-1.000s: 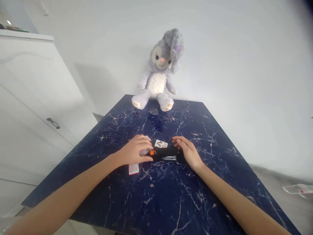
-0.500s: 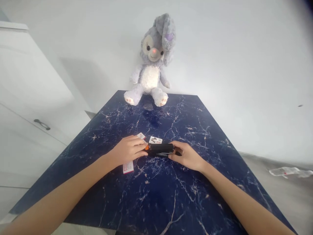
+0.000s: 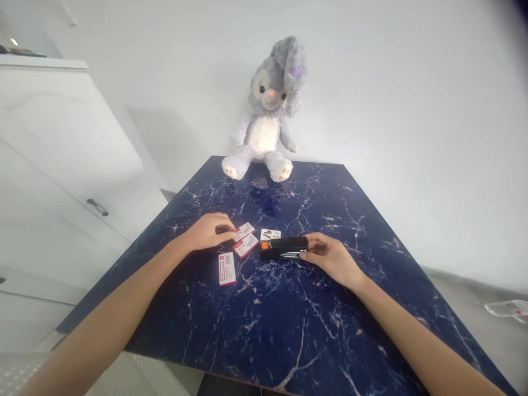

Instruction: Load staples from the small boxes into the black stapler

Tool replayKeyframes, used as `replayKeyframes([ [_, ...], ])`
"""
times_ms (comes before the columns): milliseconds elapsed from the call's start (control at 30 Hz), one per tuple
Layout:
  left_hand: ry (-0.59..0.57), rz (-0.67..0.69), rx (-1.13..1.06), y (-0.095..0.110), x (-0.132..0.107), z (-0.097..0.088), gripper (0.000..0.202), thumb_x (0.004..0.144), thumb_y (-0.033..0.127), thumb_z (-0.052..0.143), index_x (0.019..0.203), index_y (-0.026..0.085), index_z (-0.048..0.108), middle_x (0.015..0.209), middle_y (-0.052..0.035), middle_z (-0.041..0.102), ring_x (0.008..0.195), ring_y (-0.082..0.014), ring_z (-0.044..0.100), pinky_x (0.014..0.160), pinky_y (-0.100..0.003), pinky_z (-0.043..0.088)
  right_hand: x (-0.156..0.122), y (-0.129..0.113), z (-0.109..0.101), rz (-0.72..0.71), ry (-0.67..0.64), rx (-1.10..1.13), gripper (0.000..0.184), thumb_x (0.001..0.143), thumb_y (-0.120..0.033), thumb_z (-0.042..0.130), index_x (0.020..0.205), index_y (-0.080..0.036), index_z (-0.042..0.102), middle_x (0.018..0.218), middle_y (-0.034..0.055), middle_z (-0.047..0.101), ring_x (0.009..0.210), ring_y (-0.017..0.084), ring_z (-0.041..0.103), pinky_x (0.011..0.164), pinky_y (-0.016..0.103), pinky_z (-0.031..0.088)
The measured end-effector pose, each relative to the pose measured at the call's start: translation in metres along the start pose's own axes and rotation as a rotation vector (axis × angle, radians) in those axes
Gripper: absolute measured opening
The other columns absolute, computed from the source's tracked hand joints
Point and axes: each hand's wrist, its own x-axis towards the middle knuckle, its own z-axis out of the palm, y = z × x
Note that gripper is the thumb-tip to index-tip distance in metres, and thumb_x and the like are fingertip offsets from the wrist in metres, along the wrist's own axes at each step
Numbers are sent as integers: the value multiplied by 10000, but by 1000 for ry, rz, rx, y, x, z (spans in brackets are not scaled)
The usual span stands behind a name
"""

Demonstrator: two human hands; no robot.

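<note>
A black stapler (image 3: 289, 246) with an orange end lies on its side on the dark blue table. My right hand (image 3: 330, 257) is closed around its right end, thumb in front and fingers behind. Over on the left, my left hand (image 3: 214, 231) pinches the left end of a small red-and-white box (image 3: 245, 231) between thumb and fingers. Just in front of that one is a second red-and-white box (image 3: 246, 246), and a third box (image 3: 226, 268) lies nearer me. Behind the stapler sits a white packet (image 3: 270, 234) with a dark picture, partly covered by it.
A grey plush rabbit (image 3: 265, 135) sits at the table's far edge against the wall. The marbled blue table (image 3: 264, 330) narrows away from me. White cabinets (image 3: 61, 165) stand to the left. A clear plastic item (image 3: 507, 309) lies on the floor at right.
My left hand has left the stapler's orange end and moved left to a red-and-white box, uncovering the boxes. My right hand still grips the stapler. The whole view has shifted slightly.
</note>
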Motion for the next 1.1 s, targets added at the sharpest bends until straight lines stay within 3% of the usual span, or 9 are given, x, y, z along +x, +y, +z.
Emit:
replayKeyframes([
  [267, -53, -57, 7, 3, 3, 9, 280, 913, 478, 576, 970, 244, 719, 983, -50, 709, 875, -196, 647, 787, -330, 496, -2, -10, -25, -78, -9, -236, 298, 782, -436, 729, 1045, -296, 736, 960, 49, 750, 791, 251, 692, 770, 429, 583],
  [533, -107, -77, -96, -2, 6, 10, 284, 918, 471, 571, 934, 222, 707, 1052, -55, 698, 882, -191, 645, 776, -317, 504, -2, -5, -61, -39, -103, -363, 311, 788, -406, 718, 1074, -284, 730, 920, 50, 742, 785, 237, 677, 735, 393, 550],
  [667, -111, -57, -119, 2, 5, 10, 272, 949, 435, 536, 955, 227, 710, 1138, -65, 679, 929, -194, 650, 824, -337, 514, -2, -2, -62, -35, -113, -293, 336, 807, -397, 693, 1110, -254, 710, 902, 48, 731, 749, 220, 666, 692, 370, 525],
  [767, -125, 0, -91, 6, 3, 8, 280, 940, 444, 557, 1045, 243, 722, 1250, -91, 648, 1079, -237, 627, 939, -398, 505, -2, -2, -60, -38, -156, -274, 352, 808, -383, 688, 1135, -252, 703, 936, 45, 731, 756, 215, 662, 693, 361, 517],
  [900, -158, 74, -16, 20, -3, 8, 450, 808, 507, 724, 1204, 295, 702, 1522, -101, 452, 1394, -361, 390, 1075, -523, 430, -2, -3, -53, -59, -169, -389, 294, 798, -342, 688, 1086, -293, 718, 918, 7, 733, 714, 199, 647, 645, 331, 481],
  [1000, -175, 106, 40, 29, -5, 13, 578, 780, 509, 754, 1313, 314, 648, 1601, -88, 340, 1464, -389, 259, 1101, -562, 401, -3, -4, -49, -67, -163, -391, 269, 801, -322, 674, 1066, -298, 718, 901, -6, 731, 697, 190, 647, 631, 316, 474],
  [1100, -97, 122, 92, 23, -3, 21, 426, 861, 447, 681, 1256, 288, 689, 1539, -83, 445, 1421, -350, 346, 1126, -548, 376, -3, -3, -48, -68, -164, -411, 294, 816, -352, 671, 1100, -286, 706, 866, -7, 726, 649, 177, 635, 602, 308, 473],
])
